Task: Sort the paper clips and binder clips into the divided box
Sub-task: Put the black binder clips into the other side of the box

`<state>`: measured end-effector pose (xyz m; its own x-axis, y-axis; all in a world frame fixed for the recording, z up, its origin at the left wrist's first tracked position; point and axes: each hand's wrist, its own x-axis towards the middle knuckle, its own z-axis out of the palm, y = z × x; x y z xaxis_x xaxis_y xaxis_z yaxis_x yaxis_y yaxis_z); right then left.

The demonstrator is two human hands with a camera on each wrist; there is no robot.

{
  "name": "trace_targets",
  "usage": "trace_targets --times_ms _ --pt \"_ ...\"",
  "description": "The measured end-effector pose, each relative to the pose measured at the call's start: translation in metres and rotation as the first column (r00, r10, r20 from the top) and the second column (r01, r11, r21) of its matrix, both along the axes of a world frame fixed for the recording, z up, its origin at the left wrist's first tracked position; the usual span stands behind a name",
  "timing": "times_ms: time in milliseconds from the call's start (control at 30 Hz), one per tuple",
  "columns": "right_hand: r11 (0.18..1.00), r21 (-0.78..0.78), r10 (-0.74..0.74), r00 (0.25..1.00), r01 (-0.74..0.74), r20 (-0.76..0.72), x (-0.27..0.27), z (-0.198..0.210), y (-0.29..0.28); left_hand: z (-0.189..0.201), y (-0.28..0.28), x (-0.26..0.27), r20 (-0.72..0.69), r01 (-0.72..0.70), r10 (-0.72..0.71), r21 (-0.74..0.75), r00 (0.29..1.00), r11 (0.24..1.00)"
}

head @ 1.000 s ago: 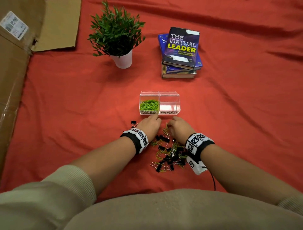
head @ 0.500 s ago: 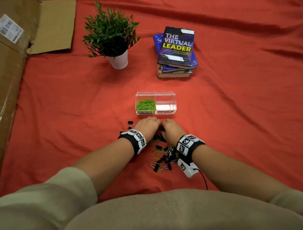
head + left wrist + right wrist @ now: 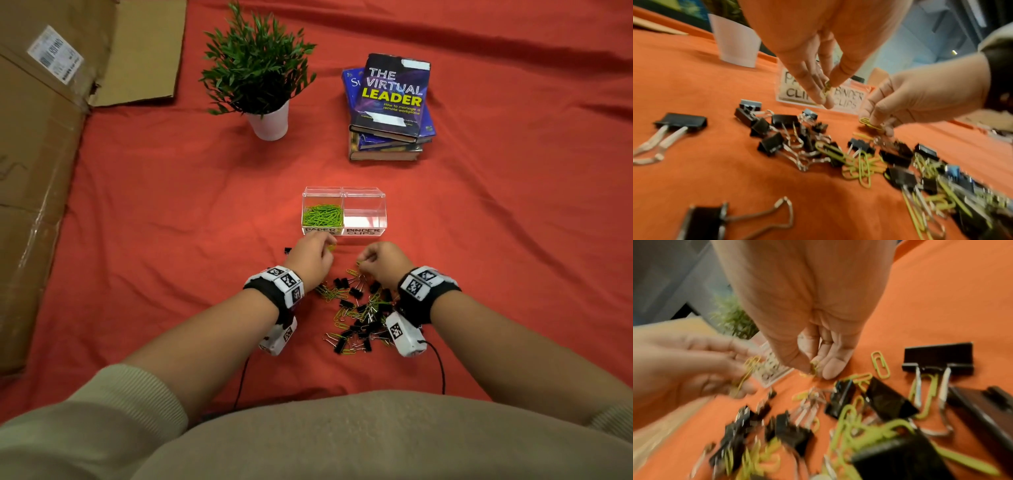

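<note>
A clear divided box [image 3: 344, 192] stands on the red cloth; its left cell, labelled PAPER CLIPS, holds green paper clips [image 3: 322, 216], its right cell, labelled BINDER CLIPS, looks bare. A mixed pile of black binder clips [image 3: 356, 329] and green paper clips [image 3: 861, 168] lies in front of it. My left hand [image 3: 313, 255] pinches a green paper clip [image 3: 826, 90] just before the box. My right hand [image 3: 383, 262] pinches another green paper clip [image 3: 813, 368] at the pile's far edge.
A potted plant [image 3: 260, 75] in a white pot and a stack of books [image 3: 388, 109] stand behind the box. Flattened cardboard [image 3: 41, 144] lies along the left. A lone binder clip [image 3: 287, 250] sits left of my left hand.
Both hands have lifted off the pile, each with a green paper clip pinched. The left hand moved towards the box's front; the right drew slightly apart from it.
</note>
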<state>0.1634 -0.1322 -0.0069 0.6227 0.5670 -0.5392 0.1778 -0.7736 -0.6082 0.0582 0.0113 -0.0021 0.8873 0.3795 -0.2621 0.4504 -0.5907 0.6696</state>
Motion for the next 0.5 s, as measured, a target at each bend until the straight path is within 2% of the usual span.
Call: trace_targets --times_ms 100,200,267,300,333,400,433,500 --pt "0.984 0.076 -0.141 0.959 0.164 -0.245 0.012 0.010 -0.006 0.007 0.009 -0.002 -0.032 -0.012 0.008 -0.103 0.999 0.995" --pt "0.919 0.139 -0.266 0.842 0.368 -0.469 0.018 0.015 -0.006 0.005 0.017 -0.006 -0.108 -0.078 0.056 -0.211 0.993 0.974" --pt "0.893 0.132 -0.299 0.785 0.431 -0.542 0.016 0.014 -0.002 0.002 0.017 -0.008 -0.157 -0.139 0.094 -0.309 0.983 0.941" --pt "0.907 0.119 -0.287 0.799 0.404 -0.528 0.013 0.013 0.000 0.002 0.016 -0.009 -0.172 -0.145 0.092 -0.327 0.981 0.934" --pt "0.940 0.097 -0.249 0.854 0.326 -0.457 0.010 0.011 0.002 0.001 0.013 -0.010 -0.183 -0.135 0.079 -0.320 0.980 0.938" --pt "0.997 0.018 -0.072 0.982 0.076 -0.175 0.002 0.004 0.008 -0.001 0.008 -0.012 -0.209 -0.076 0.025 -0.239 0.978 0.968" --pt "0.997 -0.046 0.055 0.998 -0.056 -0.017 -0.002 0.001 0.010 -0.002 0.006 -0.013 -0.223 -0.030 -0.012 -0.184 0.975 0.982" --pt "0.944 -0.190 0.304 0.935 -0.269 0.183 -0.009 -0.002 0.015 -0.004 0.004 -0.016 -0.255 0.093 -0.107 -0.066 0.961 0.993"
